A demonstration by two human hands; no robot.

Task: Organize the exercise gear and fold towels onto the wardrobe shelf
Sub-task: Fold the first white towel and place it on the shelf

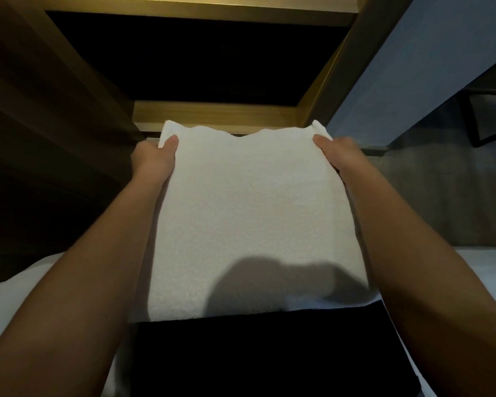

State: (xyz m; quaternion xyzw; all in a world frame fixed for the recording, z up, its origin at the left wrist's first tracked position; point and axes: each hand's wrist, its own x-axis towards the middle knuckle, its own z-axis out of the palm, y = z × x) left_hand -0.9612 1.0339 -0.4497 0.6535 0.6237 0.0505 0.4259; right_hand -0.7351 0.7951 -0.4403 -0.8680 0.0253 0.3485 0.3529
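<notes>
A folded white towel [252, 213] is stretched flat between my two hands in the middle of the view. My left hand [153, 159] grips its far left corner with the thumb on top. My right hand [338, 154] grips its far right corner the same way. The towel's far edge is level with the wooden front edge of the wardrobe shelf [215, 113]. Behind that edge the wardrobe opening [195, 58] is dark, and I cannot see what lies inside. The fingers of both hands are hidden under the towel.
A dark wooden wardrobe panel [40, 124] stands at the left and a wooden upright [335, 70] at the right. A pale blue wall [430, 53] is beyond it. White bedding [9, 305] lies at the lower left and a dark cloth [258, 353] below the towel.
</notes>
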